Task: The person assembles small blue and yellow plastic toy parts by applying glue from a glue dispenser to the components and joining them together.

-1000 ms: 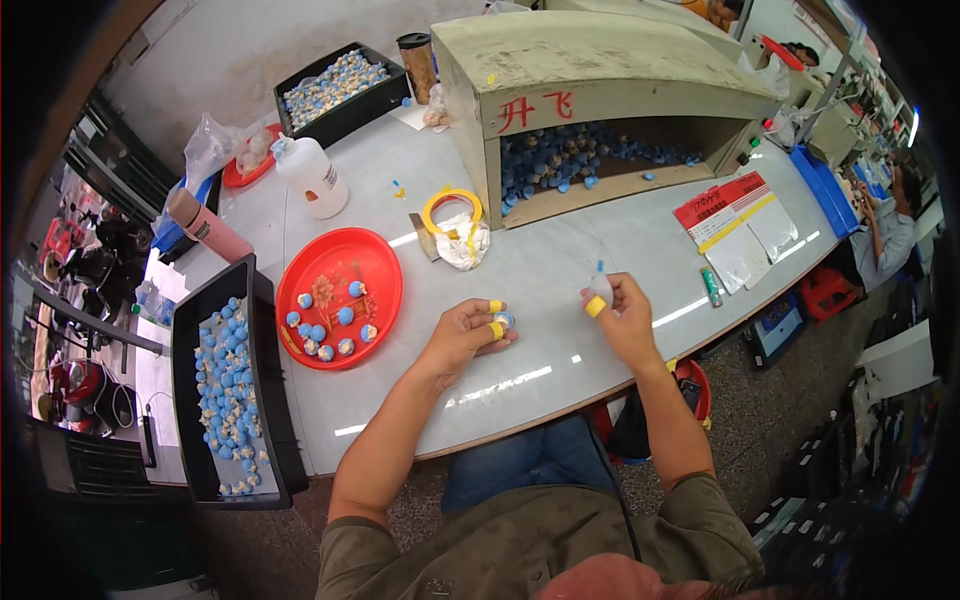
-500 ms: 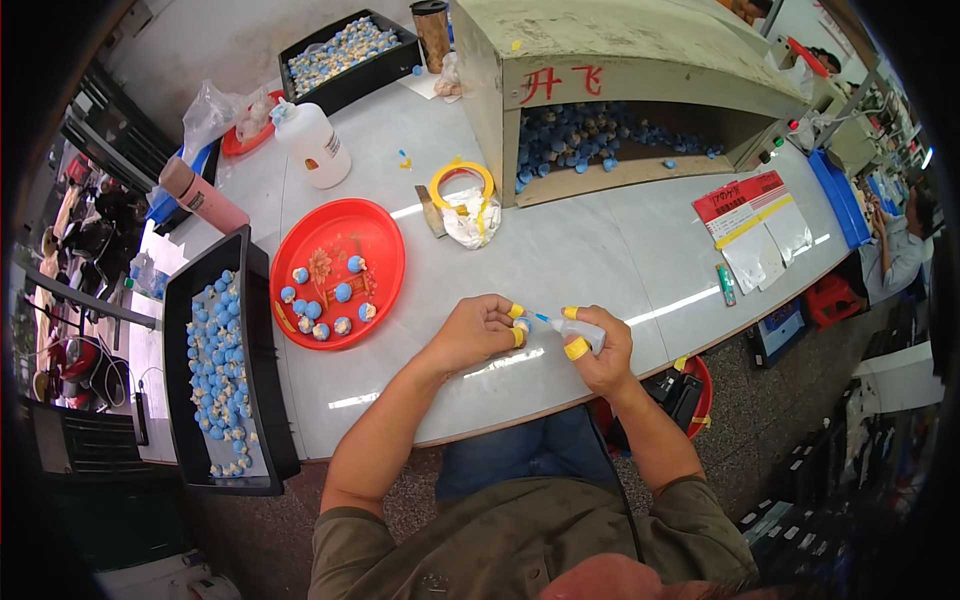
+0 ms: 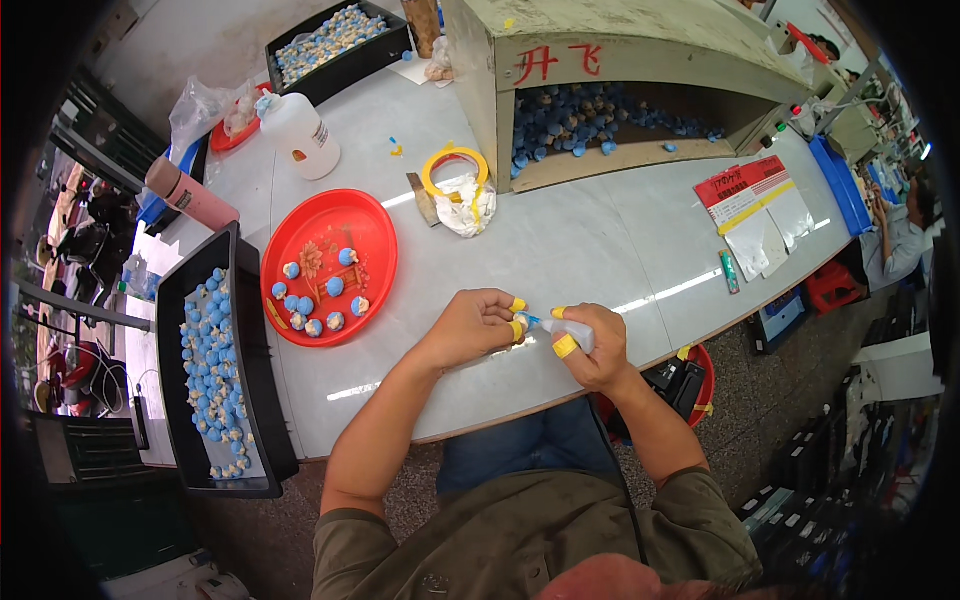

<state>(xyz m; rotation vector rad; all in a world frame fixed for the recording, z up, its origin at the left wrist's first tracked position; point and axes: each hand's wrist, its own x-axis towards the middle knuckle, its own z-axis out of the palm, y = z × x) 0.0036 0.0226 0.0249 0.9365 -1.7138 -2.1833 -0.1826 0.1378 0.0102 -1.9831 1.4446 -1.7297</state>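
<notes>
My left hand [image 3: 474,326], with yellow tape on its fingertips, pinches a small blue-and-cream piece [image 3: 521,320] above the table. In my right hand [image 3: 597,345], also taped in yellow, is a small translucent squeeze bottle [image 3: 575,333] with a blue nozzle. The nozzle points left and its tip reaches the small piece; whether it touches cannot be made out. Left of my hands lies a red round tray [image 3: 383,262] holding several similar blue-and-cream pieces [image 3: 335,287].
A black bin [image 3: 262,420] of such pieces stands at the left, another black bin [image 3: 365,75] far back. A metal cabinet [image 3: 640,45] holds more. Nearby are a yellow tape roll [image 3: 433,172], white bottle [image 3: 300,140], pink flask [image 3: 195,192], papers [image 3: 745,205] and a green tube [image 3: 729,272].
The squeeze bottle in my right hand has moved slightly left, bringing its nozzle closer to the small piece. My view has shifted a little, and the left hand keeps its pinch.
</notes>
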